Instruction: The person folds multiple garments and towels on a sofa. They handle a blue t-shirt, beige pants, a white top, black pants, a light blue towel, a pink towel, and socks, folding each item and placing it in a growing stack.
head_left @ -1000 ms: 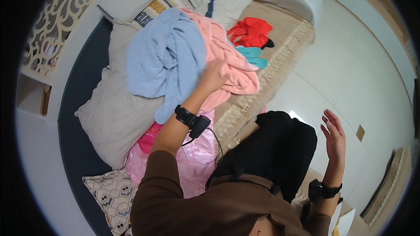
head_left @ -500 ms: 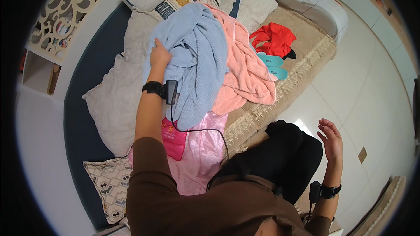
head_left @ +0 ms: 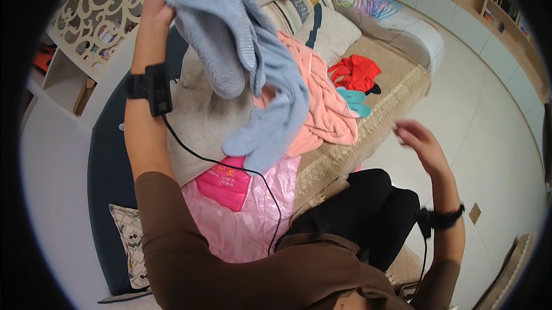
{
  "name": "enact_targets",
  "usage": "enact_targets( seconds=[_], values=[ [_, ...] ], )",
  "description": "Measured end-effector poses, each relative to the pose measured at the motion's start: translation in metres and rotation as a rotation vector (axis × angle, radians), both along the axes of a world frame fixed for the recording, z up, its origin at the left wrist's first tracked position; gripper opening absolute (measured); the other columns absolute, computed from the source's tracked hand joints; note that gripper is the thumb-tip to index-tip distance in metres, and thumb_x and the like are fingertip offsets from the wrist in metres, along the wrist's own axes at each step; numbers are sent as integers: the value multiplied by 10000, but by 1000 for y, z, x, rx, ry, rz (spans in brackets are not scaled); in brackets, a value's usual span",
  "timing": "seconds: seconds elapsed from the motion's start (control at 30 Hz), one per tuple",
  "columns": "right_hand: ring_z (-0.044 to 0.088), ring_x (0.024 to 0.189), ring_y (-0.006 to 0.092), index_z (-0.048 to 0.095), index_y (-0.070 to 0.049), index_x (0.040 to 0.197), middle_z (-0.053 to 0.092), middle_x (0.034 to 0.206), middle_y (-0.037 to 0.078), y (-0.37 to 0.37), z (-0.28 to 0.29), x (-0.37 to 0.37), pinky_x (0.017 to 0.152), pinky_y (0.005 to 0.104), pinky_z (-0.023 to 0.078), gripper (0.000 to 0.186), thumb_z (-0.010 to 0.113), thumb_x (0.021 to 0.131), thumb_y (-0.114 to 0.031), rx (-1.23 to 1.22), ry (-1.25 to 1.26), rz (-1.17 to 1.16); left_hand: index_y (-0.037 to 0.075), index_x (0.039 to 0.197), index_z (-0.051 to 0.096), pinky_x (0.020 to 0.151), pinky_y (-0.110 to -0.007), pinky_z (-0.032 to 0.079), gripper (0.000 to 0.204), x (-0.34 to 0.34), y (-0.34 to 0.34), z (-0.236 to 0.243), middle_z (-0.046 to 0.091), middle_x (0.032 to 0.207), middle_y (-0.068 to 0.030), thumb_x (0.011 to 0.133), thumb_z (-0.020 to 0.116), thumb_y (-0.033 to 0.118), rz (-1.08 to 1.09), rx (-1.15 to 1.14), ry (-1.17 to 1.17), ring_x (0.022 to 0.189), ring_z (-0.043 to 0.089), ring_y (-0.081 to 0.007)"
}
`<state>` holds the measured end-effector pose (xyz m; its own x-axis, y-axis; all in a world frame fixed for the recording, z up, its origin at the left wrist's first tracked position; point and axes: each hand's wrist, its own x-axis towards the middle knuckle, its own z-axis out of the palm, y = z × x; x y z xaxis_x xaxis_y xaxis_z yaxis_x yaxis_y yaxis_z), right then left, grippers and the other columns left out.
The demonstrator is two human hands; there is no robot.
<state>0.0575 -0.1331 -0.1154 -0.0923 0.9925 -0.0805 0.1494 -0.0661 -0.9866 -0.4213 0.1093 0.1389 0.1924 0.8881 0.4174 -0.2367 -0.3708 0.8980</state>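
Note:
My left hand (head_left: 158,4) is closed on the edge of a light blue ribbed towel (head_left: 230,39), raised at the upper left. The towel hangs in folds from it, and its lower end trails over the sofa. Beneath and to the right lies a crumpled coral-pink towel (head_left: 330,117). My right hand (head_left: 421,142) hovers over the floor beside the sofa, its fingers loosely bent with nothing in them and slightly blurred. Below the blue towel, a bright pink printed packet (head_left: 227,186) rests on a shiny pale pink cloth (head_left: 259,218).
A red garment (head_left: 356,71) and turquoise insoles (head_left: 353,103) lie on the beige sofa cover (head_left: 397,80). Several coloured hangers (head_left: 368,2) sit on the far armrest. Grey cushions (head_left: 198,114) line the left side. A cable runs from my left wrist across the pink cloth.
My left hand has lifted the blue towel up and to the left off the pile, uncovering a grey cushion and more of the pink packet. My right hand has risen slightly.

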Motion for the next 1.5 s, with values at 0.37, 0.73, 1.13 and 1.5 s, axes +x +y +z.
enact_targets(
  seconds=[0.37,0.73,1.13,1.5],
  values=[
    [552,908,135,496,16,1126,562,1046,76,18,101,-29,806,257,444,436,458,870,-335,382,443,89,30,1167,474,895,-299,379,577,240,-172,-96,542,1085,-85,755,615,408,-691,398,857,999,503,-173],
    [455,751,71,547,-52,963,506,837,-41,-95,-66,60,708,188,366,338,582,628,-26,-539,41,676,-28,1172,415,804,-316,438,550,149,-197,-437,500,1110,-145,824,548,377,-254,-953,777,962,517,-208],
    [584,879,279,585,38,1015,606,952,201,12,-130,41,799,343,431,669,417,794,-571,-488,-564,377,25,1207,431,919,-383,386,592,178,-191,-470,500,1191,-102,803,544,442,-621,-1372,-75,1061,501,-236],
    [540,858,209,548,-1,1048,578,897,97,16,-153,22,754,326,437,418,564,766,-309,-754,441,190,-63,1150,433,904,-438,393,523,127,-208,-462,535,1088,-188,708,534,196,-363,-1272,-422,1013,516,-326]
  ],
)
